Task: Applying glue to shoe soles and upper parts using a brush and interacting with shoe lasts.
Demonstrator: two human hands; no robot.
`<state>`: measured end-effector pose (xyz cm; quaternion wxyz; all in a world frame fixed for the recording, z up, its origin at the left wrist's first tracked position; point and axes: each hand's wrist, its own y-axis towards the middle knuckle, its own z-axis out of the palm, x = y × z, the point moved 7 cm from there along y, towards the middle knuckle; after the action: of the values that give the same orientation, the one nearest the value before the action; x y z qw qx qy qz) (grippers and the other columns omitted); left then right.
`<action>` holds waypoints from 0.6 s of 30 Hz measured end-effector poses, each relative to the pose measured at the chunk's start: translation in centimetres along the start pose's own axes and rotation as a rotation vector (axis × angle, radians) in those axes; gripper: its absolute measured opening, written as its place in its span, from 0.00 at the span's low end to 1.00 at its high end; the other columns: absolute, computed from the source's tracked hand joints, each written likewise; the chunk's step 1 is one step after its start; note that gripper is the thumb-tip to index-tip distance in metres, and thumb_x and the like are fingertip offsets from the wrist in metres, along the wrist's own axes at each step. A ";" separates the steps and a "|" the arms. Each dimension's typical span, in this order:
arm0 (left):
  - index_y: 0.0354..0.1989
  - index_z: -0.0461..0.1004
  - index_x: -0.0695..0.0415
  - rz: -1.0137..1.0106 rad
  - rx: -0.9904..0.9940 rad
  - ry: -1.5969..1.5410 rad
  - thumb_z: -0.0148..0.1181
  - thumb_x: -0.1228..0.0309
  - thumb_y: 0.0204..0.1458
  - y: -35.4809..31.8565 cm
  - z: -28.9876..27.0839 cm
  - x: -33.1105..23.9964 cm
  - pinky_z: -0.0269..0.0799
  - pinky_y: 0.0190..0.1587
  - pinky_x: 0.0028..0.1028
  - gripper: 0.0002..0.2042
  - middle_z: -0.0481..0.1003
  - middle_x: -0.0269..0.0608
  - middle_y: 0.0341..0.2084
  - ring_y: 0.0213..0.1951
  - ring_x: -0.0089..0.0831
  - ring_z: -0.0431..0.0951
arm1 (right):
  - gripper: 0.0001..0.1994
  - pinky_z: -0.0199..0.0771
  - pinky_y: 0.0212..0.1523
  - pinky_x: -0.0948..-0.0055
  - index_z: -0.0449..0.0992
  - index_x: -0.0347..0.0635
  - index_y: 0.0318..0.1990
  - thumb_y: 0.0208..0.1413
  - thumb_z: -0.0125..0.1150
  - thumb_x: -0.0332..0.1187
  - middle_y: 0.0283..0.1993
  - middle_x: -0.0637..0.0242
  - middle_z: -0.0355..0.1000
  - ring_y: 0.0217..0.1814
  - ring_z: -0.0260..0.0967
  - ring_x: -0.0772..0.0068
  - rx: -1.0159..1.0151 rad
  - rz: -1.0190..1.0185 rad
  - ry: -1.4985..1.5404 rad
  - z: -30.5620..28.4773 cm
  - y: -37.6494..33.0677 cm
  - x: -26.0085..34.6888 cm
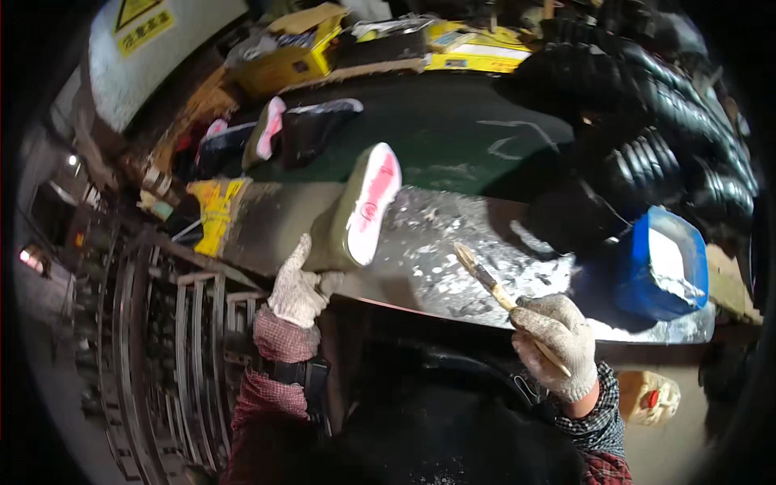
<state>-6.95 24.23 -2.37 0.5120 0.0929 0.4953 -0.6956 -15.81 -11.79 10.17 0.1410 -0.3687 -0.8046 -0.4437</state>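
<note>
In my gloved right hand [556, 343] is a wooden-handled paintbrush [487, 280], its bristles pointing up and left over the white-spattered bench top. My left hand [297, 289], also in a worn white glove, is held at the bench's front edge with its fingers apart and holds nothing. Just past it an olive boot [347, 206] lies with its white-and-pink sole [377, 202] facing right. Whether the left fingers touch the boot I cannot tell. A blue plastic tub [634, 271] with white material inside stands beyond my right hand.
Several more boots [311, 129] lie on a dark green belt [436, 121] behind the bench. Black shiny boots [638, 166] are piled at the right. Yellow boxes [291, 61] line the back. Metal racks [194, 331] stand at the left; a pale jug [649, 396] is below right.
</note>
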 end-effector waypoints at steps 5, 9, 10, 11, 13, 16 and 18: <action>0.47 0.62 0.68 0.204 0.071 -0.389 0.52 0.59 0.60 2.6 7.0 0.7 0.74 0.51 0.40 0.21 0.71 0.54 0.40 0.43 0.44 0.74 | 0.17 0.74 0.38 0.65 0.76 0.36 0.43 0.40 0.65 0.22 0.38 0.54 0.74 0.37 0.73 0.56 -0.193 0.176 -0.026 -6.8 -4.7 -1.9; 0.37 0.69 0.59 -0.134 0.417 -0.136 0.51 0.59 0.61 2.2 20.5 9.4 0.67 0.55 0.49 0.14 0.71 0.50 0.37 0.43 0.43 0.72 | 0.16 0.73 0.40 0.65 0.75 0.35 0.42 0.42 0.64 0.24 0.37 0.53 0.74 0.38 0.73 0.54 -0.339 0.245 -0.081 -10.8 -7.6 -1.5; 0.38 0.69 0.59 -0.222 0.511 -0.135 0.50 0.59 0.61 1.6 23.4 11.6 0.67 0.56 0.49 0.14 0.72 0.50 0.38 0.43 0.43 0.73 | 0.16 0.72 0.40 0.65 0.75 0.34 0.43 0.43 0.64 0.24 0.37 0.52 0.74 0.38 0.73 0.55 -0.361 0.248 -0.093 -11.6 -8.1 -1.3; 0.39 0.70 0.59 -0.293 0.583 -0.142 0.50 0.59 0.61 1.1 26.0 13.5 0.67 0.56 0.48 0.14 0.72 0.50 0.39 0.44 0.43 0.73 | 0.16 0.72 0.40 0.66 0.75 0.34 0.43 0.44 0.64 0.24 0.38 0.52 0.74 0.38 0.73 0.55 -0.383 0.249 -0.110 -12.4 -8.6 -1.1; 0.41 0.72 0.59 -0.375 0.626 -0.177 0.50 0.59 0.61 0.7 29.7 16.5 0.67 0.56 0.48 0.14 0.74 0.50 0.40 0.46 0.43 0.74 | 0.15 0.72 0.42 0.67 0.74 0.33 0.45 0.47 0.62 0.25 0.41 0.50 0.73 0.40 0.72 0.58 -0.459 0.211 -0.085 -13.9 -9.7 -0.9; 0.52 0.69 0.57 -0.273 0.521 -0.335 0.52 0.61 0.61 1.6 30.2 17.7 0.71 0.53 0.44 0.16 0.75 0.46 0.44 0.45 0.40 0.76 | 0.11 0.68 0.46 0.72 0.72 0.30 0.46 0.57 0.53 0.25 0.45 0.57 0.69 0.44 0.67 0.70 -0.704 0.334 -0.058 -17.0 -11.6 -1.4; 0.54 0.67 0.57 0.306 0.622 0.219 0.52 0.61 0.61 1.2 28.1 13.9 0.72 0.52 0.44 0.17 0.74 0.47 0.46 0.46 0.40 0.76 | 0.10 0.67 0.43 0.77 0.72 0.29 0.46 0.59 0.51 0.24 0.44 0.61 0.69 0.41 0.66 0.76 -0.825 0.370 -0.182 -20.0 -10.3 -1.4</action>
<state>-1.70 -6.42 1.93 0.5014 0.3913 0.2922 -0.7142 -24.24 -32.20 14.45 -0.0118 -0.5691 -0.4905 -0.6599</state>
